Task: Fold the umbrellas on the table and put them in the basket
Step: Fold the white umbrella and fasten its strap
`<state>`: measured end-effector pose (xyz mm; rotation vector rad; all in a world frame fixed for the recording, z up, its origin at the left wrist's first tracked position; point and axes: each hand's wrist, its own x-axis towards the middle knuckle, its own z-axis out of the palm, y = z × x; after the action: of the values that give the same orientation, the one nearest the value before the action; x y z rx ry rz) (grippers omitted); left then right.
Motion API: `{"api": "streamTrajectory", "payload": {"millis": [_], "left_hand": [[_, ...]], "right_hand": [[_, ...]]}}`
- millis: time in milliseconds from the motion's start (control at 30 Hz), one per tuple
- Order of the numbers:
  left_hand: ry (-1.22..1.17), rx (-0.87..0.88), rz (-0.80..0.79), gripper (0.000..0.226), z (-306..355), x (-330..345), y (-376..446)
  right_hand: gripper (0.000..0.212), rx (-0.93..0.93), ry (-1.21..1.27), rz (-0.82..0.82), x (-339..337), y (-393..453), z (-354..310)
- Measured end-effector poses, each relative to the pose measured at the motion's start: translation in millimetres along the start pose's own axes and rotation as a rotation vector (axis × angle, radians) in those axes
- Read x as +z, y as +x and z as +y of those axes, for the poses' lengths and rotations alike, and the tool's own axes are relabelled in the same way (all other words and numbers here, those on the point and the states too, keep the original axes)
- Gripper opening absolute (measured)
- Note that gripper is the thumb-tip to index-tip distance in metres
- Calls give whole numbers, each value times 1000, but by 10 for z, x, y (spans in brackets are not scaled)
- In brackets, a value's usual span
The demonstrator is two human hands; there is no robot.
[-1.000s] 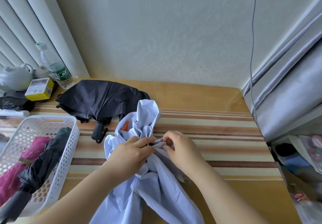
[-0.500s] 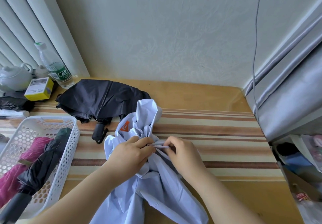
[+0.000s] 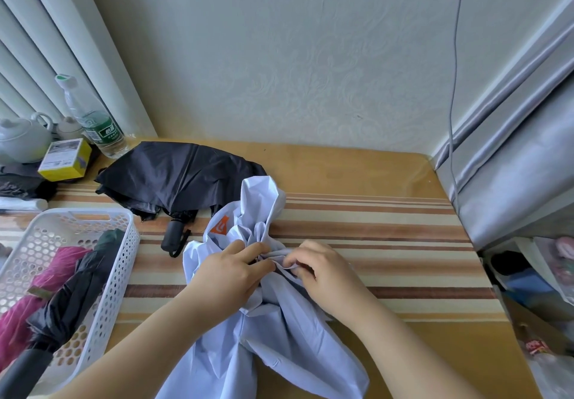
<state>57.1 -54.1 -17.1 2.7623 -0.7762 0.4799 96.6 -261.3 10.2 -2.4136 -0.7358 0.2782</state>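
A striped table [image 3: 388, 243] against a pale wall — both hands, left [image 3: 230, 277] and right [image 3: 323, 274], pinch the blue umbrella [image 3: 279, 346] at centre; black umbrella [image 3: 177, 175] at 11 o'clock, basket [image 3: 121, 262] at 9.

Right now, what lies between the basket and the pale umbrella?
In the head view, the black umbrella's handle lies on striped table between basket and pale umbrella.

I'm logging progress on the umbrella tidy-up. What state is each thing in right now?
Light blue umbrella: on the table, loose, gathered at its middle.
Left hand: grips the gathered fabric.
Right hand: pinches the fabric.
Black umbrella: on the table, collapsed, unwrapped.
Basket: holds a pink umbrella and a dark umbrella, both folded.
Bottle: upright, capped.
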Motion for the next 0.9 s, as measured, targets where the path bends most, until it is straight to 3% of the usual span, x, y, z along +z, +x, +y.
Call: {"api": "streamTrajectory", "payload": {"millis": [100, 267, 367, 467, 533, 633, 767, 900], "left_hand": [[1, 5, -33, 39, 18, -14, 26], [-19, 43, -36, 20, 9, 1, 32], [-80, 11, -23, 26, 0, 6, 77], [-125, -29, -11, 25, -19, -9, 113], [-150, -62, -15, 21, -17, -20, 97], [-233, -153, -26, 15, -14, -3, 59], [-401, -293, -96, 17, -72, 7, 68], [-563, -337, -137, 32, -82, 4, 91]], "right_hand": [[34, -30, -81, -61, 21, 30, -22], [32, -64, -216, -146, 33, 78, 1], [37, -152, -371, 68, -41, 76, 2], [28, -80, -206, 98, 11, 10, 47], [6, -32, -73, 155, 26, -44, 91], [19, 86, -29, 145, -47, -54, 131], [10, 227, -25, -4, -31, -14, 160], [13, 291, 22, 66, -8, -12, 170]]}}
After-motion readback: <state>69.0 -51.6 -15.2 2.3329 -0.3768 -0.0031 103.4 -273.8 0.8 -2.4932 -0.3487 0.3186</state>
